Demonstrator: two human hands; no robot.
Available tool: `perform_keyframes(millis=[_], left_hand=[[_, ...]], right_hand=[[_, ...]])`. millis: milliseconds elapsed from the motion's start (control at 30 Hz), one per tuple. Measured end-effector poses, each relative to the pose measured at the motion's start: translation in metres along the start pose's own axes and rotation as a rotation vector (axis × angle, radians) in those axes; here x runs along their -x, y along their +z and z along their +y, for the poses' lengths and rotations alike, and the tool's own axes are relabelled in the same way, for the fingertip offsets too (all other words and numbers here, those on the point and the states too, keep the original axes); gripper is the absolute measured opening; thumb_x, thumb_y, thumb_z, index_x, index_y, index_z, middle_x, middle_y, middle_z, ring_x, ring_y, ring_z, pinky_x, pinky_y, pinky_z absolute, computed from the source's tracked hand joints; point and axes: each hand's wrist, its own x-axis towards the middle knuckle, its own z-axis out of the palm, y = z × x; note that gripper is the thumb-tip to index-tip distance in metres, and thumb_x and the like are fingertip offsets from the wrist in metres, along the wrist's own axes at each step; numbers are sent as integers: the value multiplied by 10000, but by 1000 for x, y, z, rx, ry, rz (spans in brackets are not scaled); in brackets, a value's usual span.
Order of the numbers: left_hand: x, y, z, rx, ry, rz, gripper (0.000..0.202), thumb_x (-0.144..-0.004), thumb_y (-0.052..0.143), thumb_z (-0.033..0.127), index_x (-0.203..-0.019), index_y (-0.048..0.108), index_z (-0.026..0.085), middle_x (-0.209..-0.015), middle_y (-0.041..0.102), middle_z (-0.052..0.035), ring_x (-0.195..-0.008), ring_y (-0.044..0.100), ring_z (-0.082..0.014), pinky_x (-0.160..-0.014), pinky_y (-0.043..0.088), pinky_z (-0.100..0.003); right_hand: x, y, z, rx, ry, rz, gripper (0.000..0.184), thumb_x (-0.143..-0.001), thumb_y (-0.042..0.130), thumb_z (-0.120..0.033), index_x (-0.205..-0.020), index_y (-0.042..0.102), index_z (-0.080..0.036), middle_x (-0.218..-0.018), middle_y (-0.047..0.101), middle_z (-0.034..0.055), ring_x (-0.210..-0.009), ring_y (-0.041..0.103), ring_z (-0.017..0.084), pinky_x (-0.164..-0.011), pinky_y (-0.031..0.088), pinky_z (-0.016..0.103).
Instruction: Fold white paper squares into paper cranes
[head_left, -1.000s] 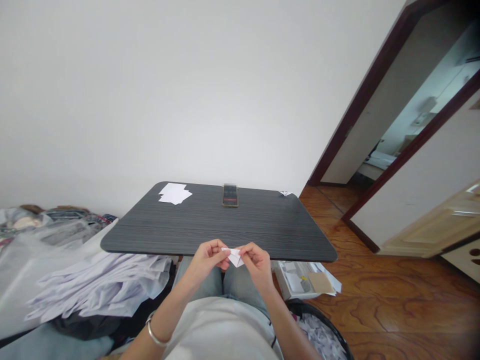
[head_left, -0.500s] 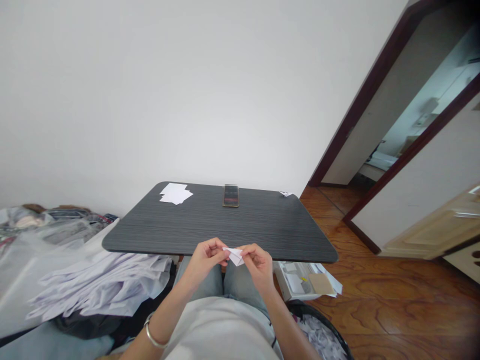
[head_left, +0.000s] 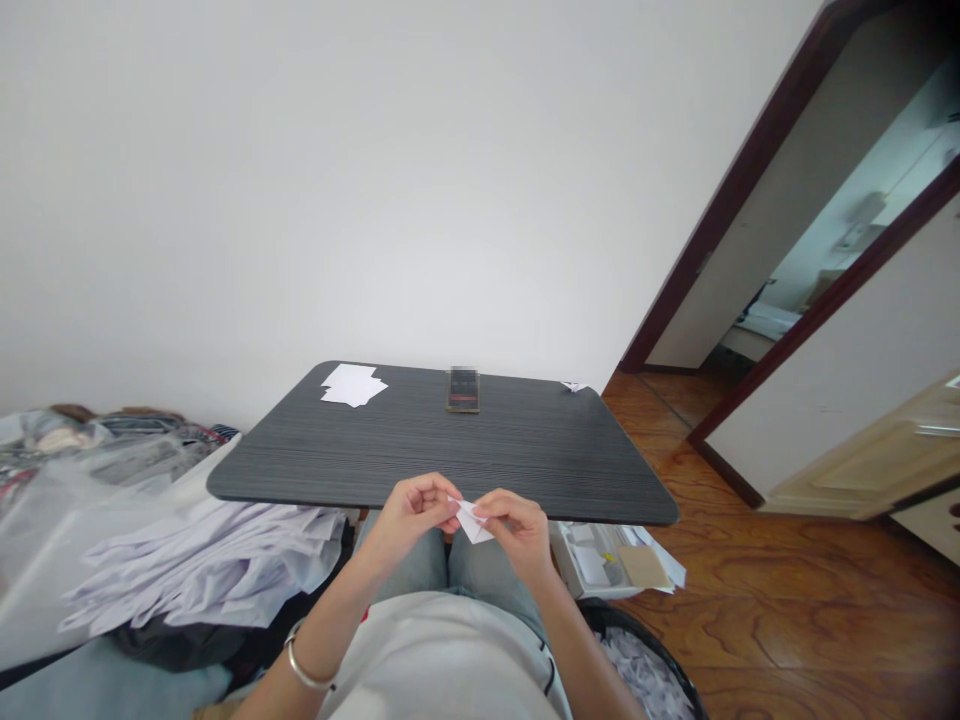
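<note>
A small piece of folded white paper (head_left: 472,524) is held over my lap, just at the near edge of the dark table (head_left: 420,440). My left hand (head_left: 418,508) pinches its left corner between thumb and fingers. On the other side, my right hand (head_left: 516,525) grips the right part of the same paper, its fingers curled. Fingertips cover both ends of the paper, so only its middle and lower point show.
White paper sheets (head_left: 352,385) lie at the table's back left, a phone (head_left: 463,390) at the back middle, a small folded paper (head_left: 574,386) at the back right. Below on the right are a white box (head_left: 589,575) and a bin of paper scraps (head_left: 645,675); white cloth (head_left: 217,565) lies left.
My right hand has closed in slightly towards the left hand, covering more of the paper's upper right. The paper's point hangs a little lower.
</note>
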Motion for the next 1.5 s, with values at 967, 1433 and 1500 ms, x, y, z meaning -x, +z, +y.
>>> perform_keyframes(millis=[967, 1433, 1500], left_hand=[[5, 10, 4, 57, -21, 55, 288, -664, 679, 359, -778, 530, 141, -534, 561, 35, -451, 538, -81, -443, 466, -186], [1, 9, -7, 47, -61, 106, 257, -641, 702, 340, -673, 581, 115, -533, 610, 6, -456, 551, -79, -485, 456, -174], [0, 8, -8, 48, -59, 100, 260, -641, 701, 347, -670, 584, 116, -528, 611, 3, -453, 552, -82, -484, 456, -176]], right_hand=[[-2, -7, -13, 136, -25, -74, 153, -772, 572, -147, -691, 681, -220, -736, 693, 35, -652, 627, 154, -592, 487, 257], [0, -4, -10, 188, -11, -49, 166, -776, 556, -144, -682, 667, -224, -737, 692, 25, -666, 634, 159, -609, 483, 256], [0, -4, -9, 190, -8, -47, 161, -773, 556, -150, -683, 668, -223, -738, 694, 26, -669, 635, 161, -613, 485, 260]])
